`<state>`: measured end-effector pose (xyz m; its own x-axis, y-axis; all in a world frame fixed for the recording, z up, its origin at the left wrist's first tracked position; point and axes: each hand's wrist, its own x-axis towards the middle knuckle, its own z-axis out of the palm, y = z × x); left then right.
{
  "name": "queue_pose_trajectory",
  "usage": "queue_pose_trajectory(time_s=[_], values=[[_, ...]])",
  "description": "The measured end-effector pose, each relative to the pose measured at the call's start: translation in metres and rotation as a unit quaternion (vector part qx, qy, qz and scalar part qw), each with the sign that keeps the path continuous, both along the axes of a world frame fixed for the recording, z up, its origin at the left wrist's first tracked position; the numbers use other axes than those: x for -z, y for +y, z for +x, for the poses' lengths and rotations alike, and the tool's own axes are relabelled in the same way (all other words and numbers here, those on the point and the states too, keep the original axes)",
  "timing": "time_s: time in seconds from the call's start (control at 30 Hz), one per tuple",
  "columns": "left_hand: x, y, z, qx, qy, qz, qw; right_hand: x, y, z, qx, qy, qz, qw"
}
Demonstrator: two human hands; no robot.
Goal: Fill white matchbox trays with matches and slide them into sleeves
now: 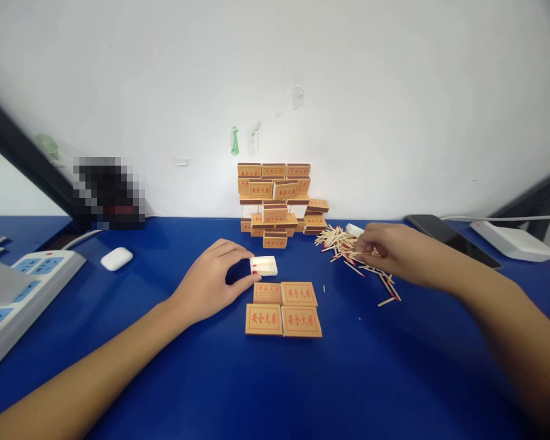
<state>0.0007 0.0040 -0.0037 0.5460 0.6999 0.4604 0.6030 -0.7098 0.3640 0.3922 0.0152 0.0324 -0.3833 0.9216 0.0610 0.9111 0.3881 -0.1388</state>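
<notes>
A small white matchbox tray [269, 272] lies on the blue table, with a few red-tipped matchsticks showing in it. My left hand [217, 274] grips its left end between thumb and fingers. Over the right part of a loose heap of matchsticks [335, 239], my right hand [387, 247] is closed in a pinch. A pale matchstick shows at its fingertips; how many it holds is hidden. In front of the tray lie several closed orange matchboxes [301, 320], set edge to edge in two rows.
Against the wall rises a stack of matchboxes [274, 211]. Another white tray [354, 230] sits behind the heap. A black phone [449, 238] and a white device [513, 239] lie right; a white earbud case [117, 258] and a power strip [22, 293] left.
</notes>
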Motion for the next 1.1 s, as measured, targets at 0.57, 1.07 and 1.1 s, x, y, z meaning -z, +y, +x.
queue_pose_trajectory(time_s=[0.57, 1.07, 1.1], values=[[-0.008, -0.009, 0.009, 0.026, -0.067, 0.038, 0.997, -0.012, -0.045, -0.105, -0.113, 0.138, 0.138, 0.974], [-0.018, -0.031, 0.019, 0.069, -0.031, 0.133, 0.988, -0.016, -0.066, -0.128, -0.164, -0.045, 0.245, 0.954], [-0.018, -0.031, 0.019, 0.071, -0.033, 0.133, 0.988, -0.017, -0.067, -0.128, -0.163, -0.050, 0.244, 0.955]])
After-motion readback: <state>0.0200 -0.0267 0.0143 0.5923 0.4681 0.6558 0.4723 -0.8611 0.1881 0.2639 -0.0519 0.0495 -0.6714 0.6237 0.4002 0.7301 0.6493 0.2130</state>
